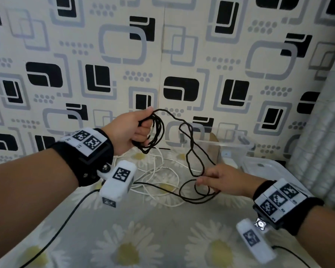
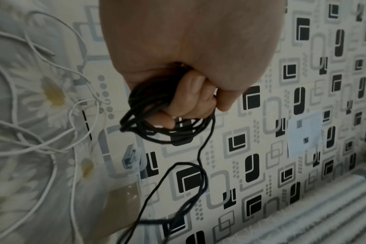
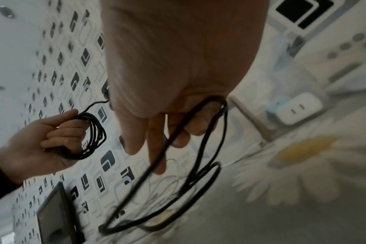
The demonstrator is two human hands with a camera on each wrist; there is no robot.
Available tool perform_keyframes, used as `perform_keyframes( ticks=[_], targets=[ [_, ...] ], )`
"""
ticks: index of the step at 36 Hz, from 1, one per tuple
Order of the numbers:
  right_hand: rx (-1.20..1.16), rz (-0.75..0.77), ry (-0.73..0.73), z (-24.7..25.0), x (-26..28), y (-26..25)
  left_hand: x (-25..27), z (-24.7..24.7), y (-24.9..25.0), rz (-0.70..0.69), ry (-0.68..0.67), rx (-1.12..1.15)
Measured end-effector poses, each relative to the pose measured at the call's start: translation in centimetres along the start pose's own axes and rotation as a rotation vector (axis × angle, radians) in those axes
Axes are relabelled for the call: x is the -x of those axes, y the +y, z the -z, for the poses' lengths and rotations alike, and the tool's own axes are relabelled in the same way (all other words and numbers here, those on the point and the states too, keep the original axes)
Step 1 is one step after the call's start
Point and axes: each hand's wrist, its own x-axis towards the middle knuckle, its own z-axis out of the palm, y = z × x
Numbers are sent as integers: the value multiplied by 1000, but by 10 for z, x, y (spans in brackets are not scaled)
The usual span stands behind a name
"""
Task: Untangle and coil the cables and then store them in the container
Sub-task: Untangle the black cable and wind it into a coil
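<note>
My left hand (image 1: 135,128) is raised in front of the wall and grips several coiled loops of a black cable (image 1: 157,132); the left wrist view shows fingers curled round the coil (image 2: 167,125). The loose length of this cable (image 1: 193,151) hangs in twisted loops down to my right hand (image 1: 211,180), lower and to the right, where it runs between loosely curled fingers (image 3: 178,132). More black loops (image 1: 197,194) sag below that hand. A white cable (image 1: 159,171) lies tangled on the daisy-print cloth. The clear plastic container (image 1: 230,144) stands behind, against the wall.
A white charger plug (image 3: 297,109) lies inside the clear container. The container's clear lid (image 1: 269,171) rests at the right. The patterned wall (image 1: 162,55) stands close behind. A thin black wire (image 1: 66,225) from the wrist camera trails over the cloth (image 1: 153,238) at the left.
</note>
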Motion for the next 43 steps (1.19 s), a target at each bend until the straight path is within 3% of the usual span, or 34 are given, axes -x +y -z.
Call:
perform_keyframes(
  ticks=[5, 10, 14, 16, 20, 25, 27, 30, 34, 36, 39, 43],
  targets=[
    [33, 37, -102, 11, 12, 10, -2, 10, -3, 43, 71, 56],
    [331, 117, 116, 29, 12, 30, -2, 14, -8, 57, 91, 49],
    [384, 184, 119, 33, 12, 38, 0, 12, -6, 62, 85, 35],
    [257, 147, 148, 33, 16, 27, 0, 9, -6, 56, 76, 25],
    [-299, 123, 191, 19, 23, -13, 2, -1, -5, 44, 66, 24],
    [-511, 146, 152, -9, 21, -29, 3, -7, -2, 34, 60, 18],
    [-539, 195, 201, -17, 20, -30, 5, -7, -1, 32, 59, 11],
    [-402, 269, 371, -20, 19, -31, 7, -4, 0, 33, 67, 3],
    [14, 443, 681, -14, 16, -28, 8, 2, 0, 38, 91, -8],
    [110, 516, 775, -8, 16, -28, 10, 3, 0, 34, 106, -25],
    [129, 552, 844, 1, 17, -29, 10, 4, -2, 21, 119, -58],
    [240, 610, 826, 9, 19, -31, 10, 6, -2, 23, 146, -67]
  ],
)
